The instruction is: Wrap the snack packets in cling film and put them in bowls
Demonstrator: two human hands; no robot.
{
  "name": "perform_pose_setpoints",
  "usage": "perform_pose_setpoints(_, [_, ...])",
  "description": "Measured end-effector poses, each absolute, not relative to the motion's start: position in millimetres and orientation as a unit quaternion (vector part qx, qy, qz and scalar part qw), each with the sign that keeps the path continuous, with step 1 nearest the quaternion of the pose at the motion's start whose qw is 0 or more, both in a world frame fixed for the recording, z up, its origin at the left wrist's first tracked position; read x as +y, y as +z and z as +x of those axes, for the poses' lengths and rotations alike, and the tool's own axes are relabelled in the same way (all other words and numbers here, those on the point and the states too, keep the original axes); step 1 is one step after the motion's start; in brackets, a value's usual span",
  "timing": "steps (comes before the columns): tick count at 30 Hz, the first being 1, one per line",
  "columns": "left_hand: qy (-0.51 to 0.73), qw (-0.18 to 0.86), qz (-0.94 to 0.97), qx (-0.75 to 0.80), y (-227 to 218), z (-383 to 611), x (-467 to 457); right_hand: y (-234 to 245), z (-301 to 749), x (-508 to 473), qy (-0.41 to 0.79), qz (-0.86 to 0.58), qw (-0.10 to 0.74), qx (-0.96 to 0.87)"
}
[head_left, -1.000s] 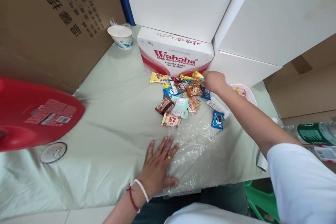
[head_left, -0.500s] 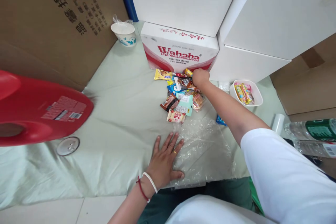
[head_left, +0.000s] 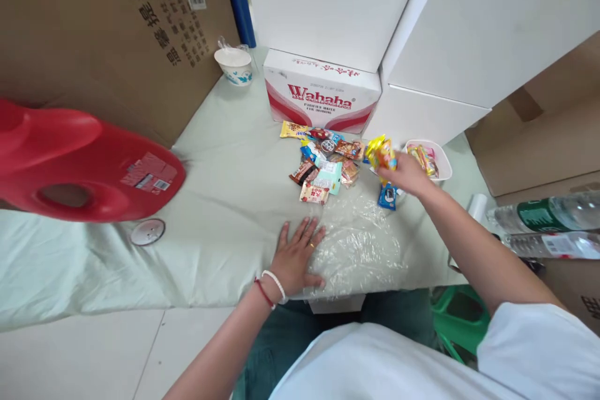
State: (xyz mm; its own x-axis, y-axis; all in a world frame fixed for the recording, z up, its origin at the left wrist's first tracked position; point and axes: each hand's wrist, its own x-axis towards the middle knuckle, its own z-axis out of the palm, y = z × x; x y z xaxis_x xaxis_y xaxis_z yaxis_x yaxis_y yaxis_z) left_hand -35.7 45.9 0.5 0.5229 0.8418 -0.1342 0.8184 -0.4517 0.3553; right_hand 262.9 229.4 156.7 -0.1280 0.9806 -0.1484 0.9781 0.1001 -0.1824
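My right hand [head_left: 407, 174] is closed on a yellow-and-orange snack packet [head_left: 382, 152], held above the table to the left of a white bowl [head_left: 449, 170] with colourful wrapped snacks [head_left: 424, 160] in it. Below that hand lies a blue snack packet [head_left: 387, 196]. My left hand [head_left: 295, 259] rests flat, fingers spread, on the cloth and the edge of a clear plastic sheet [head_left: 359, 250]. Beyond it is a pile of wrapped snacks, among them a cream packet [head_left: 314, 192], a mint-green packet [head_left: 329, 175], a brown packet [head_left: 304, 172] and a yellow packet [head_left: 294, 130].
A Wahaha water carton [head_left: 323, 97] stands behind the pile, against white boxes [head_left: 323, 6]. To the left are a red jug [head_left: 94, 162], a round lid [head_left: 148, 232] and a paper cup [head_left: 235, 67]. Plastic bottles [head_left: 548, 215] lie at the right; a green stool [head_left: 462, 315] stands below.
My right hand has moved right from the back of the pile, near the carton, bringing the yellow-and-orange packet towards the bowl. My left hand stays flat. The camera view has shifted.
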Motion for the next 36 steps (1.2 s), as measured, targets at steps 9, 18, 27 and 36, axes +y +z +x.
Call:
perform_pose_setpoints(9, [-0.049,0.22,0.836,0.501,19,-23,51,93,220,93,0.105,-0.47,-0.081,-0.872])
perform_pose_setpoints(18, [-0.064,0.216,0.83,0.51,20,-21,51,60,232,77,0.144,-0.446,-0.049,-0.882])
perform_pose_setpoints(27, [-0.067,0.228,0.825,0.513,12,-21,54,59,220,89,0.176,-0.402,-0.044,-0.898])
perform_pose_setpoints(36, [-0.034,0.21,0.834,0.51,7,-27,54,38,244,79,0.144,-0.391,0.027,-0.909])
